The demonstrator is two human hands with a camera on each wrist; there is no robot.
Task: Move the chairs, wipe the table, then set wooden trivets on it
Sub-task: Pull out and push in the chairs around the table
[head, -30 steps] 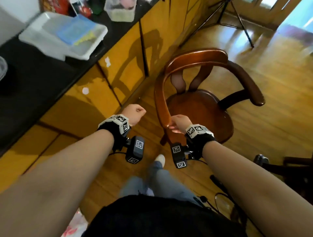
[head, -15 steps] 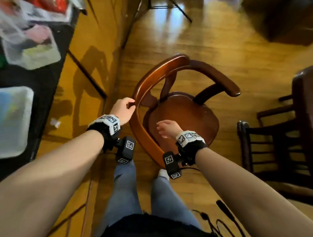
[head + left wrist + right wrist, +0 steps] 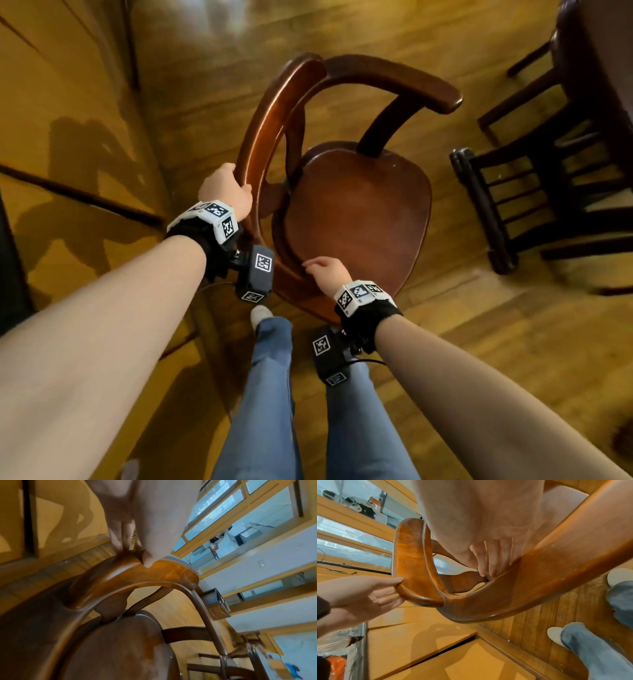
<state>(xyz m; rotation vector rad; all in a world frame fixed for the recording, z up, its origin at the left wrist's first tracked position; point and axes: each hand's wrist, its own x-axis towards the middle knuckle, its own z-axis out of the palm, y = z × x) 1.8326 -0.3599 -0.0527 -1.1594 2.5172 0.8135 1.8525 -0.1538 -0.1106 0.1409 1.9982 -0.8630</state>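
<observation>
A brown wooden armchair (image 3: pixel 359 212) with a curved back rail stands on the floor right in front of me. My left hand (image 3: pixel 226 186) grips the top rail on its left side; in the left wrist view, thumb and fingers (image 3: pixel 120 540) pinch the rail from both sides. My right hand (image 3: pixel 323 270) lies on the near end of the rail, and its fingers (image 3: pixel 491 563) hook over the inner edge. The left hand (image 3: pixel 368 595) also shows on the rail in the right wrist view. No cloth or trivets are in view.
A dark slatted chair (image 3: pixel 496 205) stands close at the right, beside a dark table (image 3: pixel 609 68). Yellow cabinet doors (image 3: pixel 68 137) line the left. My legs in jeans (image 3: pixel 270 377) stand just behind the armchair on the wooden floor (image 3: pixel 479 342).
My left hand went from a free fist to a grip on the back rail. My right hand left the rail, hovered over the seat, then settled on its near end. My view swung right.
</observation>
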